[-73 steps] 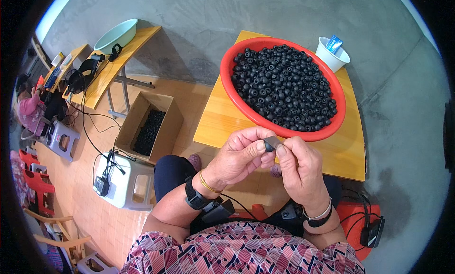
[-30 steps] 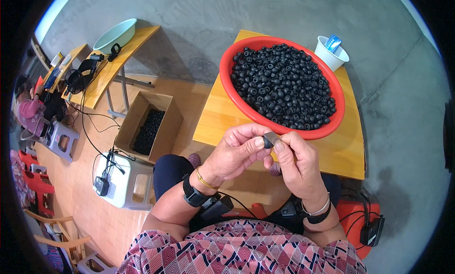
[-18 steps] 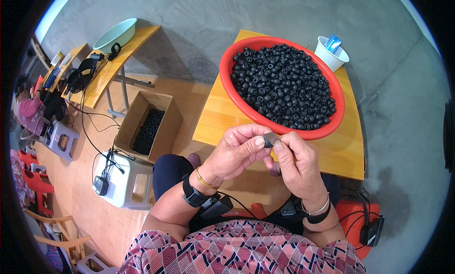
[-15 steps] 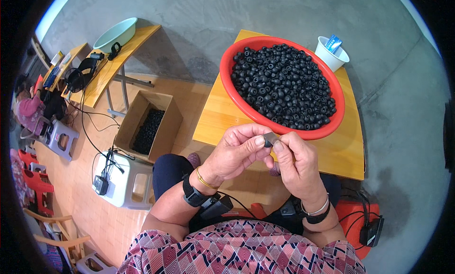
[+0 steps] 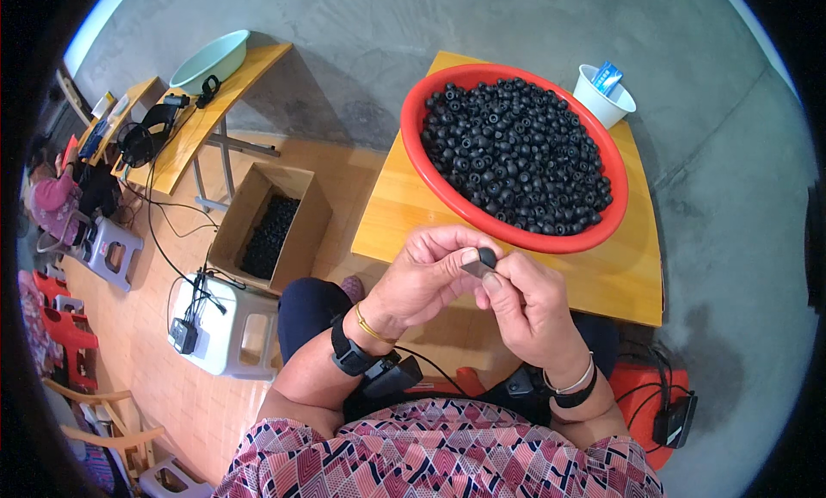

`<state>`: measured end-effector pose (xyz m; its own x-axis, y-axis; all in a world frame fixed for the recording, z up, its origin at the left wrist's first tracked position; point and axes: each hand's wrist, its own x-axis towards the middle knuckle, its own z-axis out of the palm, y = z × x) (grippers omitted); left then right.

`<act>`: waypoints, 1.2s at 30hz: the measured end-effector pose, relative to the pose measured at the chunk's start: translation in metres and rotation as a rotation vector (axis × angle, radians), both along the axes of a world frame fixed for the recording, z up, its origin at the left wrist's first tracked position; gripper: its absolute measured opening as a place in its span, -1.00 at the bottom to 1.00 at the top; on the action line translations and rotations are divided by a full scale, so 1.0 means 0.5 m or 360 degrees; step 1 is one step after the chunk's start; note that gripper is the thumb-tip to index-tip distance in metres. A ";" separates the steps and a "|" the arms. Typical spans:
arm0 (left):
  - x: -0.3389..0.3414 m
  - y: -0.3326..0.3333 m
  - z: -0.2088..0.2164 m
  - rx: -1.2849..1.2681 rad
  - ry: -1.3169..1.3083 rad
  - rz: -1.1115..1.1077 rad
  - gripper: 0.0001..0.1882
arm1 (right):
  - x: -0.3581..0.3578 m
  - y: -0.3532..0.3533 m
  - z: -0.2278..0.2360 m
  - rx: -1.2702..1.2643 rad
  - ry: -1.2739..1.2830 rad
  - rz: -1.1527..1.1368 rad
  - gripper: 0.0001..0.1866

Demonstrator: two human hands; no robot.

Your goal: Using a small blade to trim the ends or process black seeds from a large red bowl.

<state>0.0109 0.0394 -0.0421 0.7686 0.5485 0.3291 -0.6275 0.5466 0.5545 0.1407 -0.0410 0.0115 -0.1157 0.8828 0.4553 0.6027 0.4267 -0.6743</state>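
Just in front of the red basin (image 5: pixel 411 128), my two hands meet. My left hand (image 5: pixel 422 278) pinches a small round black rubber piece (image 5: pixel 487 256) between thumb and fingertips. In my right hand (image 5: pixel 535 304) is a thin flat metal blade (image 5: pixel 478 269), gripped between thumb and forefinger. The blade lies against or just in front of the black piece; whether it cuts into it I cannot tell. Many similar black pieces (image 5: pixel 508 154), several with a hole in the end, fill the basin.
The basin stands on a yellow wooden table (image 5: pixel 387 214), beside a white cup (image 5: pixel 602 106) holding a blue packet. On the floor to the left are a cardboard box (image 5: pixel 303 240) of black pieces and a white stool (image 5: pixel 215 330) with cables. A person (image 5: pixel 56 197) sits far left.
My right hand has shifted slightly left and down. The blade now crosses in front of the black piece toward my left thumb, and the round piece shows more above it.
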 end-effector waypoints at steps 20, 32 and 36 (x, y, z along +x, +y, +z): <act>0.002 -0.007 0.009 0.0109 0.0256 0.0180 -0.79 | 0.017 0.003 0.015 -0.0051 0.0153 -0.0126 -0.89; 0.003 -0.004 0.007 0.0118 0.0200 0.0175 -0.76 | 0.012 0.002 0.016 -0.0120 0.0185 -0.0095 -0.88; 0.003 -0.001 0.004 0.0116 0.0177 0.0162 -0.74 | 0.006 0.003 0.017 -0.0081 0.0156 -0.0109 -0.87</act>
